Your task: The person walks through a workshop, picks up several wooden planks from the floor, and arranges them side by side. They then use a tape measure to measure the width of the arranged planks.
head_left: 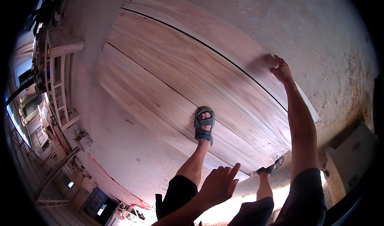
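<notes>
Several long, pale wooden planks (172, 66) lie side by side on the floor. A dark gap separates the far plank (200, 24) from the rest, and thinner seams run between the others. My right hand (282, 71) is by the outer edge of the far plank, thumb and fingers apart with nothing between them; its shadow falls on the wood. Whether it touches the plank I cannot tell. Near my knees, my left hand (218, 186) hangs above the near end of the planks, one finger stretched and the others loosely bent, with nothing visible in it.
One sandalled foot (204, 124) stands on the planks, the other sandal (273, 166) at their near right end. A wooden frame (60, 82) stands at left, a red-edged sheet (110, 182) lies lower left, and a pale box-like object (350, 158) sits at right.
</notes>
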{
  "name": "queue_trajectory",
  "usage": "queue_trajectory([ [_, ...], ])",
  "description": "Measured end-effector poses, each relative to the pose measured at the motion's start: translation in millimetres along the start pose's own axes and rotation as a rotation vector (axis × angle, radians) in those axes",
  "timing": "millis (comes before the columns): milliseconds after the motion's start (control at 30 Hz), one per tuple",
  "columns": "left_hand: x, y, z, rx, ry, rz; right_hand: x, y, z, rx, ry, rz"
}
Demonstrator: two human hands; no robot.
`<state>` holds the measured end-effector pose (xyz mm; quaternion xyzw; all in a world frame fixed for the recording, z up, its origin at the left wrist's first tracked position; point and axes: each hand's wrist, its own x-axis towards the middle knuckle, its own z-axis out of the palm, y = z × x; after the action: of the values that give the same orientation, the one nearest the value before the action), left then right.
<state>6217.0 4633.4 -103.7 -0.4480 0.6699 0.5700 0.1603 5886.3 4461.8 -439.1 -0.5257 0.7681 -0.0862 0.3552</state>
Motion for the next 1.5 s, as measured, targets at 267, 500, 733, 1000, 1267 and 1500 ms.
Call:
queue_trajectory([
  [267,-8,-32,-61,-0.068,0.055,-0.055,12,-35,34,-0.171,0.299,0.025],
  [500,-5,-26,-71,-0.09,0.093,-0.044,11,-54,33,-0.217,0.243,0.075],
  [733,-2,-7,-41,0.001,0.092,0.033,20,-49,29,-0.355,0.126,0.099],
  [1000,-2,12,10,0.115,0.061,0.024,-26,-35,52,-0.37,0.334,-0.119],
  [1267,-30,-16,4,0.077,0.344,-0.172,-348,-102,89,0.046,-0.592,0.191],
  [1500,-78,-67,21,-0.266,0.406,-0.178,-615,-112,-138,0.076,-0.738,0.114],
])
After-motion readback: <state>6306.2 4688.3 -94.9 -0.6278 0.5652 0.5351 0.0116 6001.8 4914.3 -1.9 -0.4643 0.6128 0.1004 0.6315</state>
